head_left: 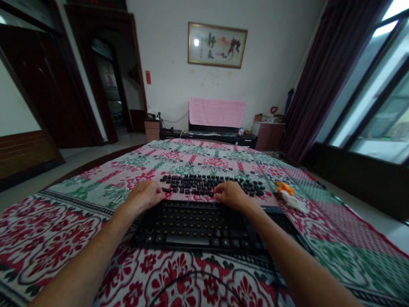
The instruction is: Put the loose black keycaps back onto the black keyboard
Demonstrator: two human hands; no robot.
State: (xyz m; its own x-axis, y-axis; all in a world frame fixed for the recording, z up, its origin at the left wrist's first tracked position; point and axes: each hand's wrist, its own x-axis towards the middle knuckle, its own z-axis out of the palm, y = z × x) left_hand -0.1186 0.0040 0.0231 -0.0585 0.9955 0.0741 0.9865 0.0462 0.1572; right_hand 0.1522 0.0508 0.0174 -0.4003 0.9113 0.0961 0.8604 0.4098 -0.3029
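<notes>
Head view: keyboard (194, 219) on floral cloth (57, 226); wall (159, 42) beyond.

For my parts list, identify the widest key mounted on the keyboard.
The space bar, in the row nearest the person; the other mounted keys are narrower.

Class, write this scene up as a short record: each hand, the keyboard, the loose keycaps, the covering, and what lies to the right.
Left hand: at a long dark keycap; grip unclear
Right hand: among the loose keycaps; grip unclear
Keyboard: black; many caps off, spacebar on
Loose keycaps: black, spread beyond the keyboard
Covering: patterned cloth
Right side: orange item, white item
</notes>
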